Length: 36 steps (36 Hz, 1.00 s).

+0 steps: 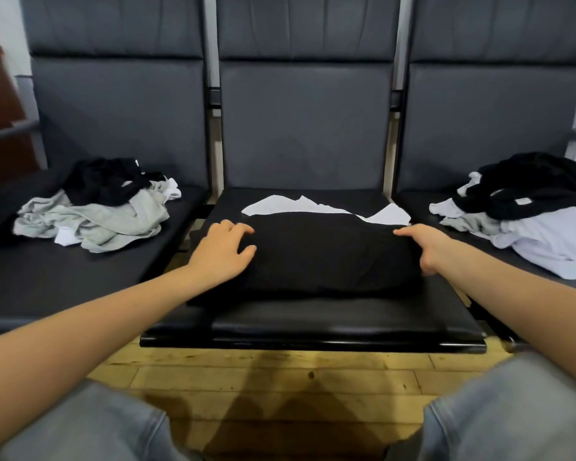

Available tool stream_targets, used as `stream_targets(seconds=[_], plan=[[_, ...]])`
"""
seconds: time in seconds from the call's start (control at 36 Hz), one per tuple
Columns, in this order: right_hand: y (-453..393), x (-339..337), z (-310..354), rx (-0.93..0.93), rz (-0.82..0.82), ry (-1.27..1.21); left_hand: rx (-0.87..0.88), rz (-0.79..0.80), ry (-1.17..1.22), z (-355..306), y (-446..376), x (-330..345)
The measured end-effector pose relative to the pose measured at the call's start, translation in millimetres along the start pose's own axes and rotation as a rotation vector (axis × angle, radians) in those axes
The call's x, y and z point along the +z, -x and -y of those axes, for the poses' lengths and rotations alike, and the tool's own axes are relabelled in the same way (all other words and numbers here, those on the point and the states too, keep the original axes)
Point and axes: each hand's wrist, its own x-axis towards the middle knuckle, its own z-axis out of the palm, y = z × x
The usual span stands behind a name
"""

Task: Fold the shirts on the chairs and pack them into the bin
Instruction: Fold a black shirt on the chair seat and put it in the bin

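Your left hand [222, 252] lies flat, fingers spread, on a folded black shirt [330, 254] on the middle seat [313, 327]. Your right hand [426, 249] grips the shirt's right edge.

Even, soft indoor light, moderately dim; no hard source visible. Faint sheen along front lip of middle seat [313, 341]; dull highlights on chair backs above it. Two soft pointed shadows fall on wooden floor [280, 377] below seat. Black shirt [333, 254] on seat reads near featureless, folds lost. Wide-angle bowing towards frame edges; far left and right corners smeared, slightly blurred.
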Motion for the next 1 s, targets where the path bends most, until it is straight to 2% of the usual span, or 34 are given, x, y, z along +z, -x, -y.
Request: stream_targets(seconds=[0.11, 0.19, 0.28, 0.36, 0.42, 0.44, 0.5, 0.56, 0.64, 0.75, 0.83, 0.94, 1.0], plan=[[7.6, 20.2, 25.6, -0.236, -0.003, -0.083, -0.023, 0.086, -0.020, -6.7, -10.5, 8.7], [17.9, 43.2, 41.8, -0.407, 0.039, -0.031, -0.061, 0.130, -0.088, 2.7, -16.0, 10.7], [32.0, 76.2, 49.7, -0.595, 0.060, 0.189, -0.106, 0.162, -0.048, 15.9, -19.5, 10.6], [42.9, 109.9, 45.0, -0.714, 0.077, 0.533, -0.127, 0.118, 0.106, 23.3, -22.3, 7.9], [51.9, 130.9, 35.5, -0.680, 0.198, 0.704, -0.137, 0.082, 0.186, 23.3, -23.1, 4.9], [57.1, 139.2, 30.2, -0.606, 0.293, 0.743, -0.139, 0.072, 0.206, 22.0, -23.5, 3.6], [61.6, 150.1, 20.3, -0.416, 0.494, 0.744, -0.135, 0.073, 0.228, 18.0, -23.6, 2.5], [60.3, 151.2, 14.0, -0.348, 0.560, 0.732, -0.164, 0.103, 0.261, 13.8, -23.4, 3.5], [52.9, 141.3, 17.7, -0.418, 0.485, 0.637, -0.221, 0.144, 0.283, 7.7, -26.7, 8.1], [32.8, 115.6, 24.9, -0.503, 0.230, 0.502, -0.252, 0.175, 0.272, -5.2, -32.0, 13.0], [14.8, 95.5, 18.7, -0.551, 0.077, 0.523, -0.297, 0.197, 0.309, -13.6, -36.0, 18.2], [-0.9, 89.4, 2.4, -0.346, 0.196, 0.544, -0.367, 0.198, 0.544, -28.6, -37.9, 21.5], [-3.2, 90.9, -1.2, -0.376, 0.190, 0.626, -0.377, 0.182, 0.616, -35.7, -38.0, 23.0]])
